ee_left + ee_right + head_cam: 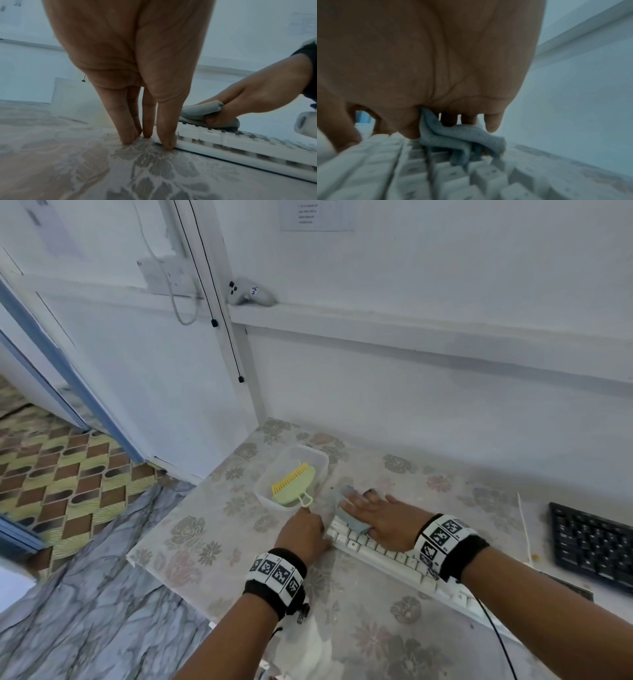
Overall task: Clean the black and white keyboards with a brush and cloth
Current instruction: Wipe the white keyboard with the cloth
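The white keyboard (387,556) lies slantwise on the flowered table (212,508). My right hand (373,508) lies on its left end, fingers flat over a grey cloth (356,525). The thumb pinches a fold of the cloth (200,109) against the keys (240,143). In the right wrist view the cloth (462,138) bunches under the palm (436,67), above blurred keycaps (419,175). My left hand (305,529) stands with straight fingers (130,125) pressed on the table at the keyboard's left corner. The black keyboard (592,546) sits at far right. A green and yellow brush (296,484) lies in a clear tub (315,457).
The tub (72,94) stands just beyond my left hand, near the wall corner. The table's left edge drops to a marbled floor. A black cable (496,631) runs from the white keyboard toward me. A white controller (246,292) rests on the wall ledge.
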